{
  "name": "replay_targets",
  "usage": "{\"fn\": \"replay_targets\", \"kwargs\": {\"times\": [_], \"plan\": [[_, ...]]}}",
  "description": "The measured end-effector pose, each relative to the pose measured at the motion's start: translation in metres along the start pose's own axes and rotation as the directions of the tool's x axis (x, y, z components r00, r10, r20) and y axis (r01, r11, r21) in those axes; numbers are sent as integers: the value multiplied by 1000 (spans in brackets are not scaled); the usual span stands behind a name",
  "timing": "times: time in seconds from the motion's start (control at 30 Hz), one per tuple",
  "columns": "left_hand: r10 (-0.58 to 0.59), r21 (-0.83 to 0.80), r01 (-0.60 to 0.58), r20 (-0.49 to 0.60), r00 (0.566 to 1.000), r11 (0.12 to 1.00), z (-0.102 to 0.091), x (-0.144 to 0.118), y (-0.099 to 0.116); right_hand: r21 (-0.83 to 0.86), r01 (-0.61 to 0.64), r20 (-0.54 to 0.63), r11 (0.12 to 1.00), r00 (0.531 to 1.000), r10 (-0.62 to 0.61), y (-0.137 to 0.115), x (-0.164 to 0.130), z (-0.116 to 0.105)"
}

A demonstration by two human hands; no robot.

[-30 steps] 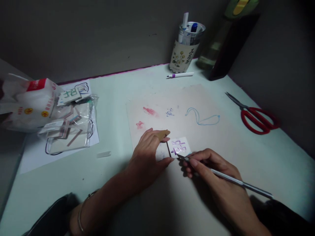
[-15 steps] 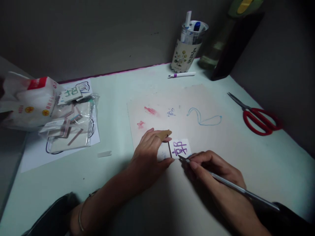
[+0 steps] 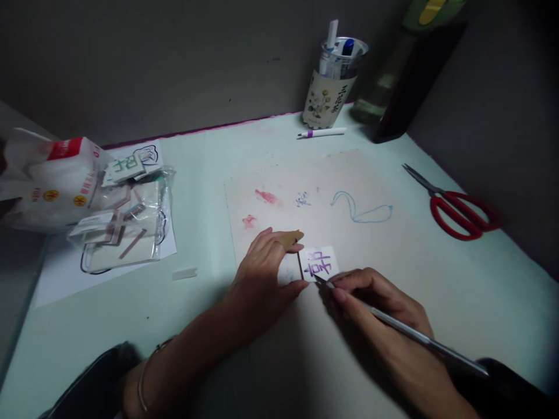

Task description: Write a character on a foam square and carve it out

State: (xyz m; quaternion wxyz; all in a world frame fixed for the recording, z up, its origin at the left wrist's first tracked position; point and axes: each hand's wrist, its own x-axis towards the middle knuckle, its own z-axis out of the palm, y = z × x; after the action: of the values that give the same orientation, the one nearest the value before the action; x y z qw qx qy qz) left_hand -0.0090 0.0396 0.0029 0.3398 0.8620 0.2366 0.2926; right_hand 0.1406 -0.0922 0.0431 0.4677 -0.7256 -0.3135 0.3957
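Knife tip at a small card.
The right hand (image 3: 384, 314) keeps its grip clamped on a craft knife (image 3: 406, 331); the left hand (image 3: 262, 279), fingers spread flat, pins the purple-lettered card (image 3: 321, 263).

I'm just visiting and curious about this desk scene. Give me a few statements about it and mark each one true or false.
1. The right hand holds a thin metal craft knife with its tip at the small white card. True.
2. The card bears green markings. False: they are purple.
3. The left hand presses down beside the card. True.
4. The red scissors lie left of the hands. False: they lie to the right, near the table edge.
5. The white pen stands in the cup. False: it lies flat on the table in front of the cup.
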Motion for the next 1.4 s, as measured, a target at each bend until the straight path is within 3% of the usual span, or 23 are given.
{"fn": "replay_targets", "kwargs": {"times": [0.13,0.33,1.4], "plan": [[-13,-13,13,7,1000,1000,-1,0,0,-2,50,12,999,999,-50,-2,0,0],[-11,-3,11,-4,1000,1000,-1,0,1,10,11,-35,1000,999,-10,-1,2,2],[-7,0,7,-4,1000,1000,0,0,1,10,10,-26,1000,1000,-10,0,0,2]]}}
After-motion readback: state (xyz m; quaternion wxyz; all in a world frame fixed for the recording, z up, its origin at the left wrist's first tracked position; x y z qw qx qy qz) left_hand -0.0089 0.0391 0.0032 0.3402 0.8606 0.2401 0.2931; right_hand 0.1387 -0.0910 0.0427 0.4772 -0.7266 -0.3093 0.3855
